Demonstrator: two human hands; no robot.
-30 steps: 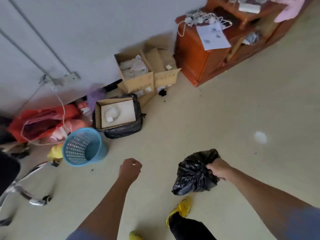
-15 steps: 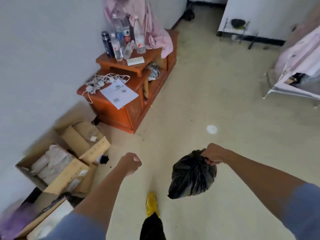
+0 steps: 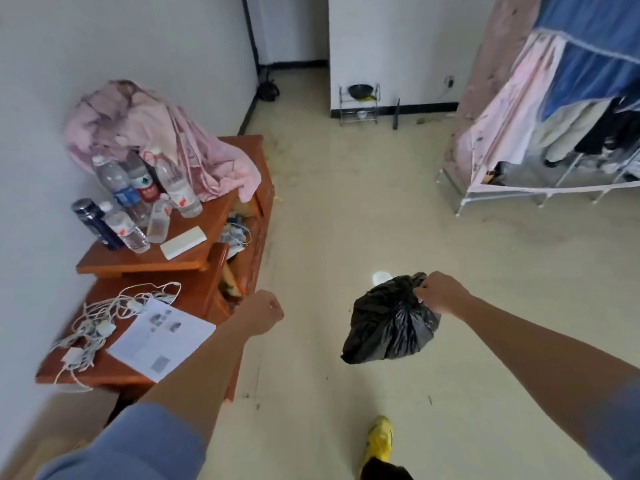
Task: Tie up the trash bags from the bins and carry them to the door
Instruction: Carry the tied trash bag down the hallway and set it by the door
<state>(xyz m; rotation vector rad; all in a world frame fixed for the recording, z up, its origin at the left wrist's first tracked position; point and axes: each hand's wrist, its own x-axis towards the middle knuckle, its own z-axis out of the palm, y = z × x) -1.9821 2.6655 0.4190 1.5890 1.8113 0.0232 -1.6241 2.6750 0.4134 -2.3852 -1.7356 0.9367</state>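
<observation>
Black trash bag [image 3: 388,323] is held off the floor [image 3: 346,220] at five o'clock, its gathered neck gripped by the right hand [image 3: 440,292]. At seven o'clock the left hand [image 3: 263,311] is curled into an empty fist, just beside the wooden cabinet [image 3: 138,268].

A wide lane of bare floor [image 3: 346,209] runs ahead between the wooden cabinet [image 3: 195,296], crowded with bottles [image 3: 176,188] and cables [image 3: 104,317] along the left wall, and the cloth-draped clothes rack [image 3: 512,133] on the right, with a small metal rack [image 3: 358,109] against the far wall and the black trash bag [image 3: 388,327] hanging from the right hand [image 3: 440,292] above the lane's middle.
</observation>
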